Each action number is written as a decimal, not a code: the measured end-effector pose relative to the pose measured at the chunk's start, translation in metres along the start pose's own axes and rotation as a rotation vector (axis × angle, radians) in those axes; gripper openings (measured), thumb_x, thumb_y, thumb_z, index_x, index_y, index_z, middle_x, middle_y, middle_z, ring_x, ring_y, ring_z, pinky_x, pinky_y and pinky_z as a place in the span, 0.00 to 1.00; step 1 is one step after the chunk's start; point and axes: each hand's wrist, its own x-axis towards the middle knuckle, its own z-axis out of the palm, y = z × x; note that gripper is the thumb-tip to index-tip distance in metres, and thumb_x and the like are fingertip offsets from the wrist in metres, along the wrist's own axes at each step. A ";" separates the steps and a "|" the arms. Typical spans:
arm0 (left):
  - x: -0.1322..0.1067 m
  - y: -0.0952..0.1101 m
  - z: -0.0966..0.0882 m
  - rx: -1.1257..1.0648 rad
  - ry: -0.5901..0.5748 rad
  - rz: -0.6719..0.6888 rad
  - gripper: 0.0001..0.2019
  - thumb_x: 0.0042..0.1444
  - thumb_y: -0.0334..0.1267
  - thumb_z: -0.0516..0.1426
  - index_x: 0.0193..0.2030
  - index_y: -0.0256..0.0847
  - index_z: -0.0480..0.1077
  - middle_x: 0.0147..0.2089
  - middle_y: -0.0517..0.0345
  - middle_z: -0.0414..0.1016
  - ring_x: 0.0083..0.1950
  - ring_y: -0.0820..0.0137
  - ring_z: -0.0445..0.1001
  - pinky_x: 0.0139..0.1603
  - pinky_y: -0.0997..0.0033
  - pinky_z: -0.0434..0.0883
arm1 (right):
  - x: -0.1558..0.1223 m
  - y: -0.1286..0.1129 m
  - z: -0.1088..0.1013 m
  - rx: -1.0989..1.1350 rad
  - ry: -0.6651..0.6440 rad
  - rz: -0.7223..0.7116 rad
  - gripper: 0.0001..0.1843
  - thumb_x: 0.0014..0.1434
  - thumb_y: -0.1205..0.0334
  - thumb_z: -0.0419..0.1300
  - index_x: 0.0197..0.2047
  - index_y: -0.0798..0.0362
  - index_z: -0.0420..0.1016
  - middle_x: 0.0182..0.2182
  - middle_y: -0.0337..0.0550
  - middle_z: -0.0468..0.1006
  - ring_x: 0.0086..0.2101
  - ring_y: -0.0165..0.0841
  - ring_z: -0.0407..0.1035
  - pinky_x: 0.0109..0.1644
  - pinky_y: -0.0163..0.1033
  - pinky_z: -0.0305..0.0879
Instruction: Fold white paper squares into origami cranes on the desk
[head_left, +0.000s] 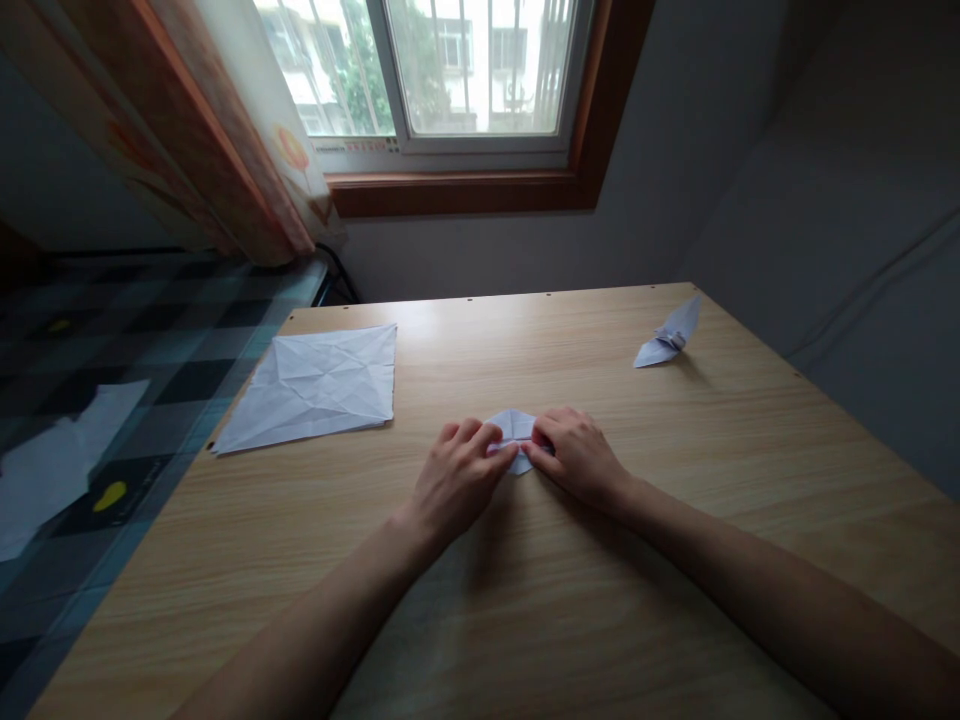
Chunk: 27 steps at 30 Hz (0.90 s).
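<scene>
Between my hands a small piece of folded white paper [513, 424] lies on the wooden table [480, 340], with creases across its middle. My left hand [463, 472] grips its left side, thumb and fingers bent onto it. On the right side my right hand [576, 452] pinches the paper, its thumb pointing toward the left thumb. The two thumb tips nearly meet over the lower part of the sheet. My fingers cover both side edges, so the folds there are hidden.
A creased white sheet [330, 378] lies flat at the table's far left. At the far right stands a folded paper figure [670, 338] with pointed ends. Left of the table, more white paper [56, 470] rests on a checked cloth [195, 390]. A window [480, 150] and curtain [217, 130] are behind.
</scene>
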 end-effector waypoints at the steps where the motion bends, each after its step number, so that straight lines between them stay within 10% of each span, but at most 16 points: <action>1: 0.000 0.001 -0.002 0.019 -0.020 0.015 0.11 0.63 0.34 0.53 0.49 0.48 0.73 0.43 0.55 0.73 0.44 0.63 0.66 0.44 0.62 0.63 | 0.000 0.000 -0.001 -0.001 0.000 0.006 0.10 0.62 0.59 0.60 0.30 0.52 0.69 0.32 0.42 0.74 0.37 0.37 0.65 0.43 0.40 0.53; 12: 0.001 0.004 -0.009 0.015 -0.185 0.051 0.13 0.59 0.31 0.54 0.51 0.40 0.69 0.51 0.52 0.72 0.52 0.61 0.67 0.52 0.59 0.63 | -0.003 0.013 -0.006 0.051 0.000 0.061 0.13 0.60 0.55 0.64 0.28 0.52 0.70 0.31 0.40 0.75 0.37 0.36 0.66 0.41 0.40 0.49; 27: -0.004 -0.001 -0.002 -0.073 -0.114 -0.001 0.19 0.58 0.31 0.55 0.56 0.44 0.69 0.60 0.52 0.69 0.58 0.59 0.66 0.56 0.56 0.63 | 0.003 0.032 -0.025 0.070 -0.107 0.121 0.13 0.52 0.53 0.68 0.30 0.52 0.73 0.32 0.39 0.75 0.38 0.36 0.66 0.42 0.40 0.48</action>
